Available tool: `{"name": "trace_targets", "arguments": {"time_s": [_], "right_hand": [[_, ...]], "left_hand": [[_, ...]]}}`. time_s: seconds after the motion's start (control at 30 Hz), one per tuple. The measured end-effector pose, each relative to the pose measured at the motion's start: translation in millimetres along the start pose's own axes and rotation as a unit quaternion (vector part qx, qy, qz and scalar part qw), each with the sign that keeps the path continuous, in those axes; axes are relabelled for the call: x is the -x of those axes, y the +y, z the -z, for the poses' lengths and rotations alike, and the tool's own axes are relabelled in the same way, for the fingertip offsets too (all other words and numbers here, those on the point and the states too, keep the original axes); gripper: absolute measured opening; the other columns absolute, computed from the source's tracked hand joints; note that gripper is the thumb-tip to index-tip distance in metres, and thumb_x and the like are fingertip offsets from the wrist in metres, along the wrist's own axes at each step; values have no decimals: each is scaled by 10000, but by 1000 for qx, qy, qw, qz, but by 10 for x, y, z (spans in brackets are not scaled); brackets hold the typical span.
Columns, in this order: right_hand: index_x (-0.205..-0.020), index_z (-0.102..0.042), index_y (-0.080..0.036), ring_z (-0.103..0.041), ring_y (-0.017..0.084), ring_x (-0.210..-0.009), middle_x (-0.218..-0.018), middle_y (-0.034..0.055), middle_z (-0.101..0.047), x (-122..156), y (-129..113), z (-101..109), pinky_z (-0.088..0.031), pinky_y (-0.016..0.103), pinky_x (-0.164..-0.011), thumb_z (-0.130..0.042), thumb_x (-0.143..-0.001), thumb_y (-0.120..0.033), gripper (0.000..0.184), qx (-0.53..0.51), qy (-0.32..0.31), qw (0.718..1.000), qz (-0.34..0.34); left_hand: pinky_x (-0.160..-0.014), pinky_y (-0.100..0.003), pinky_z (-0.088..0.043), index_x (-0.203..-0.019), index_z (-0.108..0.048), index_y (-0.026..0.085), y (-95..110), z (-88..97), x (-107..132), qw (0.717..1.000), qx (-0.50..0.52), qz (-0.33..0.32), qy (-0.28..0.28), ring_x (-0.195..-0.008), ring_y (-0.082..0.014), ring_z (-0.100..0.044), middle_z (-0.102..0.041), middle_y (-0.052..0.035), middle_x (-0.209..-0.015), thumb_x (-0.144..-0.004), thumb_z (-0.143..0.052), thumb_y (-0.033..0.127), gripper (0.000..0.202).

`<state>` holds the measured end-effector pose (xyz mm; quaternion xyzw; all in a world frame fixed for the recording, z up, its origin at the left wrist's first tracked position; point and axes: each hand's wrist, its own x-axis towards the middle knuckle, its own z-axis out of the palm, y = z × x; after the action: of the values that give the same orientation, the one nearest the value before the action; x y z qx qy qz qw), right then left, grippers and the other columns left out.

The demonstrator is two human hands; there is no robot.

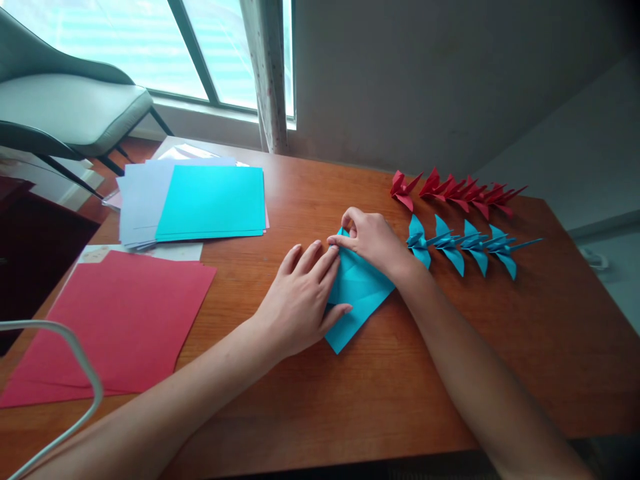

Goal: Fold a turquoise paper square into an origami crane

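Folded blue paper (364, 288) lies on the worktop (310, 413) under left hand (303, 300), spread flat and hiding part of its left edge, and right hand (369, 239), pinching the far corner, tip mostly covered; beyond and right of both, red paper cranes (457, 191) overlap, hard to count.

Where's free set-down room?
Bare table: nearside of blue sheet, between left forearm and right forearm; right of latter, nearside of blue cranes; between blue stack and red cranes. Crowded left: stack, red sheets. Centre: left hand, right hand.
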<state>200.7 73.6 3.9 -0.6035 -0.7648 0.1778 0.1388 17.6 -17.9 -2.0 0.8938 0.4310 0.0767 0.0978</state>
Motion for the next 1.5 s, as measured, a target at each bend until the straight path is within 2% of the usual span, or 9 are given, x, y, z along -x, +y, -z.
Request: {"name": "trace_targets", "arguments": {"time_s": [0.2, 0.37, 0.5, 0.63, 0.73, 1.3, 1.5], "right_hand": [[-897, -664, -195, -639, 175, -725, -785, 26, -710, -63, 104, -17, -390, 274, -653, -690, -899, -348, 155, 11, 34, 999, 4], [-906, -673, -198, -665, 205, -832, -887, 63, -742, -121, 182, -59, -415, 297, -725, -623, -941, -317, 133, 28, 58, 998, 4], [-874, -668, -198, -655, 192, -807, -863, 53, -734, -107, 186, -56, -405, 292, -716, -568, -968, -340, 197, 0, 65, 998, 12], [-884, -640, -197, -596, 165, -712, -776, 13, -675, -82, 183, -46, -382, 275, -655, -690, -869, -451, 259, -12, 50, 998, 28], [-891, -617, -202, -567, 156, -701, -772, -6, -641, -79, 188, -56, -372, 269, -647, -763, -797, -463, 313, -4, 39, 999, 31], [-879, -572, -220, -550, 160, -698, -778, -8, -608, -58, 190, -71, -371, 282, -661, -748, -823, -460, 303, -22, 35, 998, 40], [-939, -559, -226, -581, 190, -746, -853, 18, -635, -27, 130, -44, -382, 292, -656, -775, -761, -556, 433, 4, 21, 999, 35]], "left_hand": [[-1226, -562, -185, -1514, -420, 86, 8, 2, 4, 1000, 4, 3, -3, -1497, -394, -266, -353, -145, -1622, -988, -370, 587, 728], [-1228, -567, -183, -1513, -418, 79, 3, 5, 6, 1000, 5, 2, -5, -1501, -393, -258, -349, -148, -1624, -988, -370, 589, 734], [-1225, -571, -187, -1510, -424, 77, 4, 13, 7, 1000, 6, 1, -8, -1497, -396, -264, -347, -147, -1625, -988, -367, 590, 734], [-1223, -565, -190, -1516, -412, 71, 3, 19, 6, 1000, 5, 1, -5, -1493, -400, -272, -351, -155, -1621, -982, -382, 593, 747], [-1220, -562, -196, -1515, -412, 69, -4, 19, 4, 1000, 4, -1, -1, -1489, -400, -280, -357, -159, -1618, -981, -390, 591, 747], [-1204, -588, -226, -1486, -459, 58, 147, 32, 73, 1000, -19, 2, -15, -1484, -408, -283, -376, -159, -1607, -1015, -314, 551, 697], [-1197, -586, -233, -1499, -436, 52, 131, 39, 73, 999, -23, -1, -23, -1481, -412, -285, -361, -166, -1614, -1005, -341, 556, 712]]}}
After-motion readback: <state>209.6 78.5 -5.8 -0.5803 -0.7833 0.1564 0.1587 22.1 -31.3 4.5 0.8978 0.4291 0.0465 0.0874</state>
